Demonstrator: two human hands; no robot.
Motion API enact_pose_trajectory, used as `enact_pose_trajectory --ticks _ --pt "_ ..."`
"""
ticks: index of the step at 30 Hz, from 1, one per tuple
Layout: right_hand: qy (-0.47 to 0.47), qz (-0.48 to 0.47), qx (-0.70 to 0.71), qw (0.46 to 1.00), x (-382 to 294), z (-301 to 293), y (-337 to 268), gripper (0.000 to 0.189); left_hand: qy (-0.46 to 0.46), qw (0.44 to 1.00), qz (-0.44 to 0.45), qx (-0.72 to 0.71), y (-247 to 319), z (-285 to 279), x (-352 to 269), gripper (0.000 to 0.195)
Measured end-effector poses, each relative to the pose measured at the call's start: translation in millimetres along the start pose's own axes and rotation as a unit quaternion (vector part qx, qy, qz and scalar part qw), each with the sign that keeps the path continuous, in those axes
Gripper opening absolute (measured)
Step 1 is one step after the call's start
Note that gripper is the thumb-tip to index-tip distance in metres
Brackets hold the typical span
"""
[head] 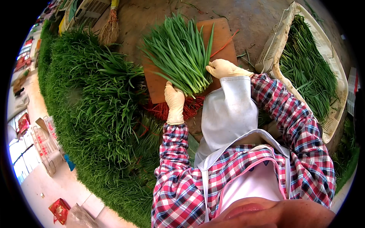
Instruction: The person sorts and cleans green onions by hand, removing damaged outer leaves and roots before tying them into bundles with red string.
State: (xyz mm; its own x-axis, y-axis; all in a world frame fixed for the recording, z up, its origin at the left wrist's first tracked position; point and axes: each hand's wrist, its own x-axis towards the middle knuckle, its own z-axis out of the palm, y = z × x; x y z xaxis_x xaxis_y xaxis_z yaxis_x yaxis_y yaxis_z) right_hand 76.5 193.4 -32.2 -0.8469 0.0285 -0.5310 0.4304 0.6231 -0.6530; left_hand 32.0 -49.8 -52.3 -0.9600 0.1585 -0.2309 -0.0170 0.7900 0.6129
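A loose bunch of long flat green leaves, like garlic chives (182,54), lies fanned out over a brown board (219,31), its pale cut ends towards me. My left hand (174,101), in a cream glove, rests against the lower left side of the bunch near the cut ends. My right hand (226,68), gloved the same way, touches the right side of the stems, its fingers bent. Whether either hand grips stems is not clear. A red tie (226,43) lies on the board's right part. Many red ties (191,109) are heaped below the board's near edge.
A large pile of green leaves (94,97) fills the left side. At the right, a dirty white plastic crate (278,61) holds more leaves. A straw broom (109,28) and another crate (92,11) are at the top left. A red bag (59,210) lies on the floor at the lower left.
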Motion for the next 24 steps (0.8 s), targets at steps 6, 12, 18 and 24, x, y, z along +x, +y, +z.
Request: enact_pose_trajectory --ticks 6,12,18,24 --pt "0.305 -0.173 -0.328 0.877 19 -23 32 0.015 0.03 0.993 0.1 -0.05 -20 4 1 0.032" --pt "0.246 -0.179 -0.363 0.881 28 -25 55 0.016 -0.015 0.872 -0.135 -0.471 -28 13 17 0.041" --pt "0.235 -0.191 -0.471 0.828 33 -13 24 0.009 0.041 0.99 0.018 -0.133 -101 5 24 0.036" --pt "0.223 -0.178 -0.458 0.842 24 -21 41 0.009 0.06 0.974 0.119 0.181 -45 -15 3 0.033"
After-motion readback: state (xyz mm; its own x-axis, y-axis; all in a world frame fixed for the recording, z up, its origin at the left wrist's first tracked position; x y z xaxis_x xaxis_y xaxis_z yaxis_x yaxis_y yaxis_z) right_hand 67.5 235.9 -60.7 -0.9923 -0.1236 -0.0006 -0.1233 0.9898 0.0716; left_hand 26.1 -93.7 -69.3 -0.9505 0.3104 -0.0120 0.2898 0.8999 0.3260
